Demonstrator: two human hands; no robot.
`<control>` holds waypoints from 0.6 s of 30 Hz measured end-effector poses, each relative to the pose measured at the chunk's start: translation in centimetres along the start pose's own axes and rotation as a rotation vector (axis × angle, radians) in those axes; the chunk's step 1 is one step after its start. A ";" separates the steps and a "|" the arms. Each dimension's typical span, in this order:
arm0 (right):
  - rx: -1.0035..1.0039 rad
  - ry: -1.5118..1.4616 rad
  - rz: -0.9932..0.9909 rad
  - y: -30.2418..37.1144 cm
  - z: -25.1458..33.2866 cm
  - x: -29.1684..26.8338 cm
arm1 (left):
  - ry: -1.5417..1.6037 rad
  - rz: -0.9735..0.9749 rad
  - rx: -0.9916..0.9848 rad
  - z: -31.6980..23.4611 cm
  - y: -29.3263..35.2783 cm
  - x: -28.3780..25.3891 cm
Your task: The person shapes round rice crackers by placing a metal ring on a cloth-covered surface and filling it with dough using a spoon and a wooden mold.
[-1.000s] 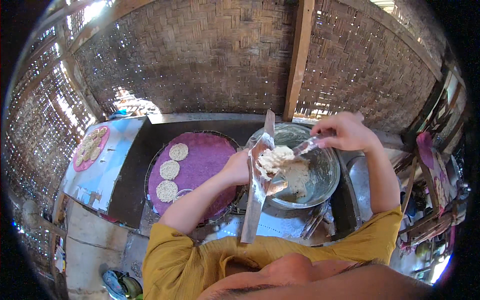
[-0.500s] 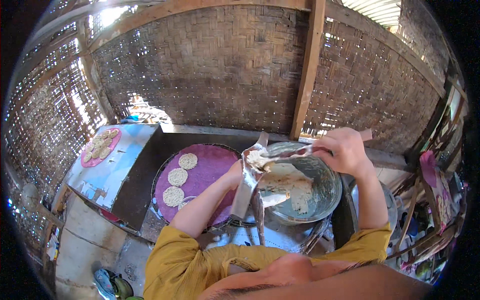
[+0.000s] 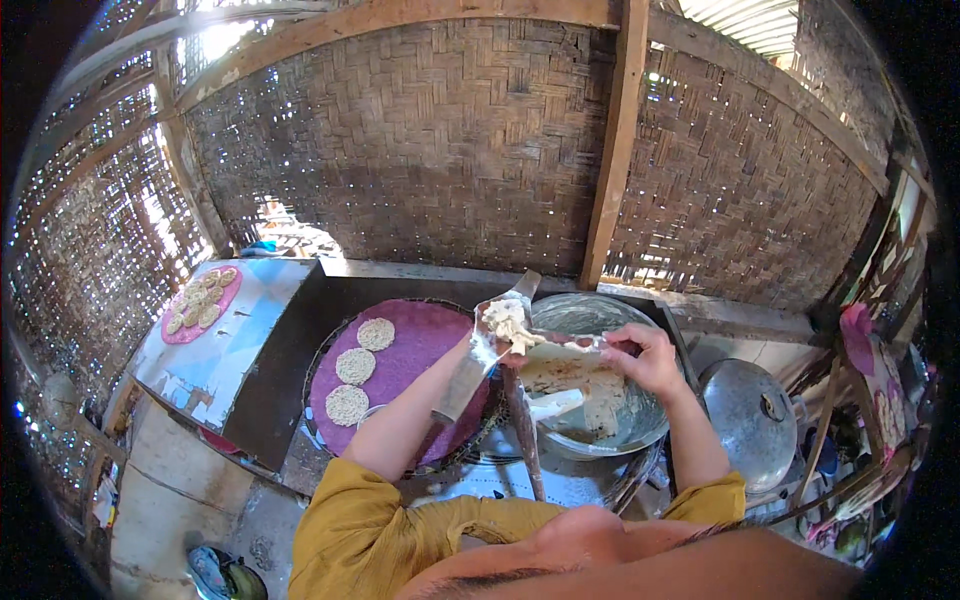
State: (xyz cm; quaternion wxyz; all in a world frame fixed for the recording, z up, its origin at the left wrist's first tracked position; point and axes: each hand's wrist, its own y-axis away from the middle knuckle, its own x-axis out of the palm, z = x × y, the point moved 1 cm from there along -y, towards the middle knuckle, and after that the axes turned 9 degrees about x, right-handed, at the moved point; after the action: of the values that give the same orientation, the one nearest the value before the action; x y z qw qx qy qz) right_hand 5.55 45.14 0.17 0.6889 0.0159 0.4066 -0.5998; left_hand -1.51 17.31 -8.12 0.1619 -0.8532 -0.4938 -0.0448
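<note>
My left hand (image 3: 462, 352) reaches beneath a dough-smeared wooden press (image 3: 468, 382) and grips it; most of its fingers are hidden. Pale dough (image 3: 508, 320) is heaped at the press's middle. In my right hand (image 3: 650, 358), fingers pinch a thin dough-coated stick (image 3: 565, 340), whose far end touches that heap. Below the right hand stands a wide metal basin (image 3: 655, 425) with dough (image 3: 603, 408) smeared inside. Left of the press, a round tray lined with purple cloth (image 3: 420, 340) carries three flat, round, strand-textured dough discs (image 3: 355, 366). A small ring (image 3: 374, 411) is partly hidden by my left forearm.
A box with a blue-and-white top (image 3: 262, 300) stands at the left, bearing a pink round sheet (image 3: 180, 328) of small discs. At the right sits a lidded metal pot (image 3: 750, 425). Behind everything rises a woven bamboo wall (image 3: 430, 140) with a wooden post (image 3: 617, 150).
My right hand has come down and left with the stick, bringing it lower against the dough. The press has shifted slightly left. The metal pot at the right is now more exposed.
</note>
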 end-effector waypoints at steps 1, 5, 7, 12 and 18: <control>0.005 0.020 -0.007 -0.4 0.4 -0.8 | -0.046 -0.004 0.018 0.2 0.0 0.0; -0.159 0.361 -0.069 -2.4 3.3 -4.6 | -0.382 -0.035 0.128 1.1 0.7 0.9; -0.309 0.518 -0.021 -3.6 5.1 -6.3 | -0.622 -0.036 0.176 0.4 1.1 1.9; -0.542 0.766 0.162 -5.5 9.9 -5.1 | -1.217 0.046 0.134 -2.8 1.6 5.5; -0.714 0.791 0.247 -5.3 9.0 0.5 | -1.133 0.124 0.119 -1.6 1.2 5.1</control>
State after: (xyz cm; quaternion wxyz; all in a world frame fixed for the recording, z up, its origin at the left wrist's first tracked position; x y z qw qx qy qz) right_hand 5.89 38.70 8.39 0.5114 0.0531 0.8080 -0.2875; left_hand 2.19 20.45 -5.71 -0.0782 -0.7608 -0.4541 0.4569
